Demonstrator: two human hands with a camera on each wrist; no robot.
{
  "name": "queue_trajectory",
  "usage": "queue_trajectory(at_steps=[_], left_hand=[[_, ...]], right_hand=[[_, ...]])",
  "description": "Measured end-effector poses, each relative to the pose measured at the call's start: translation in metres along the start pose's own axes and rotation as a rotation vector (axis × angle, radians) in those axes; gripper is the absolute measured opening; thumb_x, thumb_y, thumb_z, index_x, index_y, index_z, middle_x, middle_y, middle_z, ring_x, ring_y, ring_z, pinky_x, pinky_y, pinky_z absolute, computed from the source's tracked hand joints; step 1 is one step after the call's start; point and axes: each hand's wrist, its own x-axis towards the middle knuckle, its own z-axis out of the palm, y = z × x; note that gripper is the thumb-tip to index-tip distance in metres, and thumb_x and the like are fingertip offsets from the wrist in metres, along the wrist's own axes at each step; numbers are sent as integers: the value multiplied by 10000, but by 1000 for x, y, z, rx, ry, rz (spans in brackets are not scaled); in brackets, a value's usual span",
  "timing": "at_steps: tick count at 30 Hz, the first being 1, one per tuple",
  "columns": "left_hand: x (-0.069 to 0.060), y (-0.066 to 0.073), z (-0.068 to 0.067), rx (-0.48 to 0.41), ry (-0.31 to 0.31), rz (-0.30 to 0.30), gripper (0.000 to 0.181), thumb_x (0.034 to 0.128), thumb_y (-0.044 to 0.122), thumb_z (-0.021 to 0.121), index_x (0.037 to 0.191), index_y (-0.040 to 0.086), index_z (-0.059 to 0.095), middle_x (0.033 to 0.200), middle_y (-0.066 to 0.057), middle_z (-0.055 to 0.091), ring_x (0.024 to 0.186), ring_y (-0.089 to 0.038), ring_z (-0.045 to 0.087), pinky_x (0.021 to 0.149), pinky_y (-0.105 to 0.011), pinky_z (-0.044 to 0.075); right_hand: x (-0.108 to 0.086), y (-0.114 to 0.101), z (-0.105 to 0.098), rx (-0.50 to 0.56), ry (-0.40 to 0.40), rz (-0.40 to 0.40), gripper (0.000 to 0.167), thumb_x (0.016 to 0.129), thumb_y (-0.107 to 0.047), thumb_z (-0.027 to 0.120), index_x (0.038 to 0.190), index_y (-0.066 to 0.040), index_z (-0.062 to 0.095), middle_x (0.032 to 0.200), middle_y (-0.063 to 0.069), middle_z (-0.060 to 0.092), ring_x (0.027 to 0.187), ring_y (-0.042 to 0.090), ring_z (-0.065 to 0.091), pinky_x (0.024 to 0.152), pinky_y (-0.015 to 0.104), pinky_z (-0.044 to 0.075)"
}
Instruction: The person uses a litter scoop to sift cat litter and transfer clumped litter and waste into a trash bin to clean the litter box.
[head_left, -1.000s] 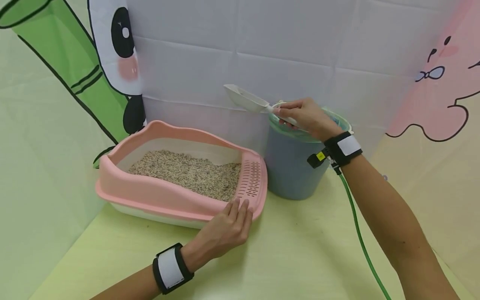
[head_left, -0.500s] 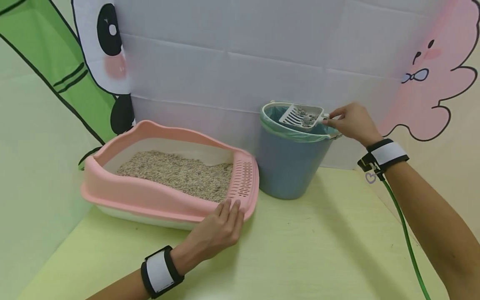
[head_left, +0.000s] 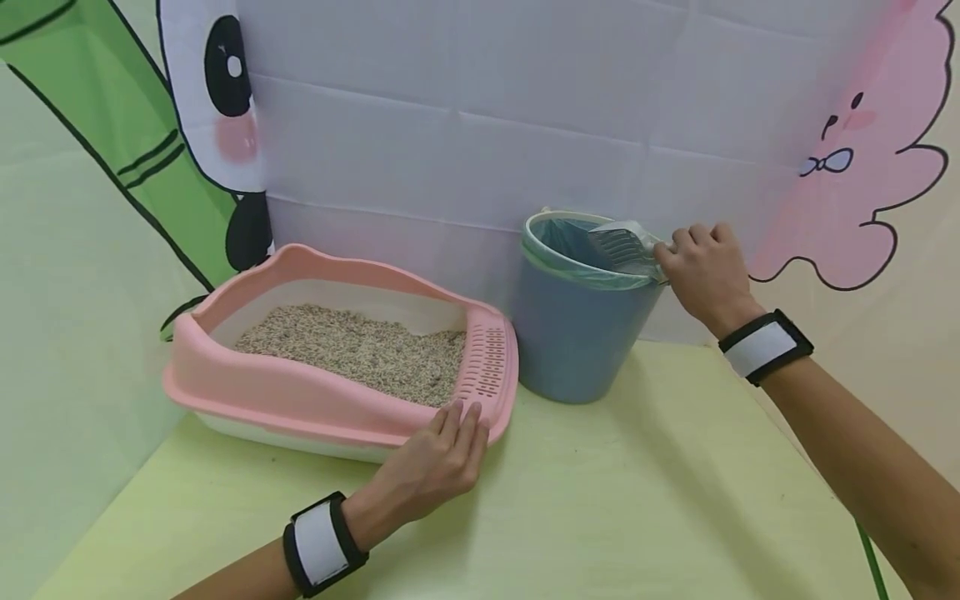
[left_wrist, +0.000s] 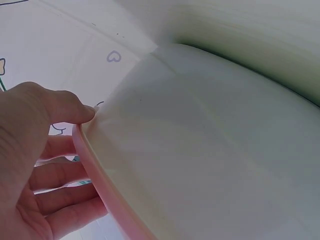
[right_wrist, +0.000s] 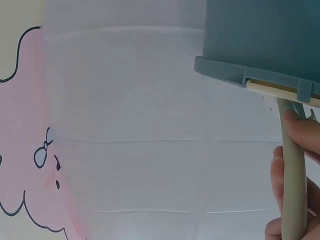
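Observation:
My left hand (head_left: 431, 462) grips the near right corner of a pink and white litter box (head_left: 330, 392), fingers on the pink rim. In the left wrist view the thumb lies against the rim's underside, with the fingers on the other side. Grainy litter (head_left: 360, 346) covers the box's floor. My right hand (head_left: 707, 273) holds a pale slotted litter scoop (head_left: 626, 243) by its handle. The scoop is tilted over in the mouth of a blue-grey bin (head_left: 577, 342), its slotted back showing. In the right wrist view the fingers wrap the scoop's handle (right_wrist: 294, 185).
A green bag (head_left: 577, 273) lines the bin and folds over its rim. The bin stands close to the box's slotted right end. Both rest on a pale yellow-green table (head_left: 570, 517), with a printed cloth backdrop (head_left: 420, 142) behind.
My right hand brought the scoop rightward to the bin, then rolled over. The greyish bits seen in the scoop half a second ago no longer show. My left hand stays on the rim.

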Motion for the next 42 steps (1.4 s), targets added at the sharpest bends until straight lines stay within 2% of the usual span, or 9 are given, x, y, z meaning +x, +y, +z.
queue_trajectory(at_steps=[4, 8, 11, 15, 22, 28, 31, 35, 42], left_hand=[[-2, 2, 0, -7, -21, 17, 469, 1082, 52, 304, 1257, 27, 738, 1248, -171, 770, 1090, -309, 778, 936, -376, 654], [-4, 3, 0, -4, -27, 26, 453, 1078, 68, 326, 1259, 31, 740, 1250, -170, 770, 1089, -307, 777, 945, -376, 651], [-4, 2, -1, 3, -25, 27, 466, 1073, 57, 313, 1258, 29, 740, 1248, -171, 770, 1086, -308, 778, 946, -377, 651], [-6, 0, -1, 18, -24, 27, 492, 1057, 35, 286, 1257, 23, 736, 1246, -174, 770, 1081, -307, 778, 943, -379, 653], [-4, 1, 1, 17, 22, 6, 601, 1066, 5, 156, 1228, 13, 734, 1208, -163, 782, 1057, -299, 781, 929, -375, 656], [-1, 5, 1, 14, -5, 19, 406, 1061, 109, 390, 1263, 14, 729, 1245, -167, 771, 1093, -303, 775, 964, -375, 645], [-1, 5, 0, 19, -15, 26, 353, 1036, 146, 491, 1258, 29, 739, 1231, -166, 777, 1100, -300, 775, 975, -378, 641], [-1, 3, 1, 57, 13, 23, 367, 1028, 105, 428, 1201, 15, 739, 1155, -175, 788, 1074, -298, 775, 972, -380, 641], [1, 0, 1, 106, 16, 27, 300, 1025, 147, 489, 1164, 17, 721, 1001, -127, 757, 928, -241, 744, 931, -358, 638]], right_hand=[[-3, -4, 1, 18, 41, 33, 192, 951, 62, 629, 1095, -11, 732, 996, 282, 736, 918, 445, 682, 730, 505, 506], [3, -19, -10, 122, 203, 108, 142, 990, -18, 650, 1094, -9, 748, 941, 277, 732, 856, 456, 672, 687, 530, 493], [14, -42, -28, 221, 353, 143, 140, 972, -78, 721, 1084, -18, 779, 899, 248, 739, 808, 436, 677, 646, 530, 474], [25, -89, -51, 396, 407, 103, 165, 911, -103, 806, 1071, -62, 800, 861, 193, 743, 759, 392, 687, 579, 468, 433], [29, -185, -48, 685, 129, 84, 173, 860, -189, 861, 1009, -112, 820, 812, 84, 764, 680, 260, 688, 550, 399, 481], [27, -243, -27, 888, -219, 183, 220, 894, -225, 841, 1062, -87, 809, 948, 68, 784, 773, 203, 714, 639, 356, 596], [28, -259, -21, 976, -300, 217, 172, 897, -211, 835, 1010, -84, 811, 913, 44, 777, 778, 167, 678, 653, 326, 575], [30, -269, -24, 1038, -363, 261, 120, 907, -202, 812, 938, -87, 803, 779, -6, 734, 699, 138, 618, 584, 266, 481], [31, -277, -33, 996, -429, 265, 168, 935, -298, 775, 887, -138, 793, 674, -40, 653, 603, 134, 584, 482, 263, 415]])
